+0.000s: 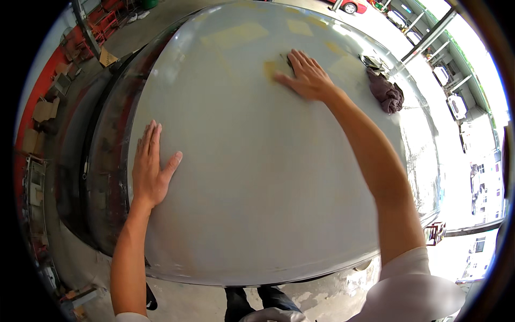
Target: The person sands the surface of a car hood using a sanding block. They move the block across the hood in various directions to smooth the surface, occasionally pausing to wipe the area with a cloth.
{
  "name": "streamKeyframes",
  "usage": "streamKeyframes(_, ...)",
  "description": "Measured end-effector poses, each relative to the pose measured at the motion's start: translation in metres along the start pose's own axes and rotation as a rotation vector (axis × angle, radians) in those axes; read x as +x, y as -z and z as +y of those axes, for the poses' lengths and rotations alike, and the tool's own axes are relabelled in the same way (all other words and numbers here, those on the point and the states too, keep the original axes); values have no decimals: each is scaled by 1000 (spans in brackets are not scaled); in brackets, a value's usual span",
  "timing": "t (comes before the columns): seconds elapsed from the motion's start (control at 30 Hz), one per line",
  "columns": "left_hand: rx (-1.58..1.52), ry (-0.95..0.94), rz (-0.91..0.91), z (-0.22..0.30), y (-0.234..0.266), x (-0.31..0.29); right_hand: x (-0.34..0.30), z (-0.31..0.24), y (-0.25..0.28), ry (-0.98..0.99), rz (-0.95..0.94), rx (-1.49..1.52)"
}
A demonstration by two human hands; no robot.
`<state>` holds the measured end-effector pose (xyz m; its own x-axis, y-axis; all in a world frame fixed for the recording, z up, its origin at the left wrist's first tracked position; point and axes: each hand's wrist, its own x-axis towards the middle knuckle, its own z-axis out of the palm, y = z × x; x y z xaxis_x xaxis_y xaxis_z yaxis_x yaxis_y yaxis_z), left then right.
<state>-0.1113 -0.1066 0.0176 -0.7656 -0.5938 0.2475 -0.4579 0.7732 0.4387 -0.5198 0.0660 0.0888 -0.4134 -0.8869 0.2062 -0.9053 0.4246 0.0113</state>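
A wide, dull grey car panel (257, 177), which looks like a roof, spreads out in front of me. Near its left edge my left hand (152, 174) lies flat, thumb apart from the fingers. Farther off and to the right, my right hand (307, 77) is pressed flat on the surface with its fingers stretched out, slightly blurred. A thin dark edge shows beside its index finger; whether something lies under the palm is hidden. Next to that hand is a yellowish patch (270, 70), and larger yellowish patches (236, 36) mark the far part of the panel.
A crumpled dark purple cloth (385, 92) lies at the panel's right side, near a small dark-and-clear item (374, 63). Dark glass and bodywork (102, 145) border the left. Cardboard (46, 109) and red racks stand beyond. A red car (351, 6) is far off.
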Motion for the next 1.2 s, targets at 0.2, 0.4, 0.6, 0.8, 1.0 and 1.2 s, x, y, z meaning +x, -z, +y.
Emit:
streamKeyframes(0.2, 5, 51, 10, -16, 8, -18, -88, -52, -5, 162, 10, -25)
streamKeyframes(0.4, -7, 33, -4, -7, 5, -15, -58, -40, 0, 111, -25, 33)
streamKeyframes(0.6, -16, 50, -34, 0, 2, -8, -32, -66, -17, -64, 32, 49)
streamKeyframes(0.8, 42, 9, -14, -25, -1, -7, -161, -67, 54, 9, 36, 494)
streamKeyframes(1.0, 126, -110, 1, 83, -40, 17, -311, 45, 69, -249, 15, 84)
streamKeyframes(1.2, 87, -87, -94, 241, -95, 66, -308, 44, 50, -264, 145, 178)
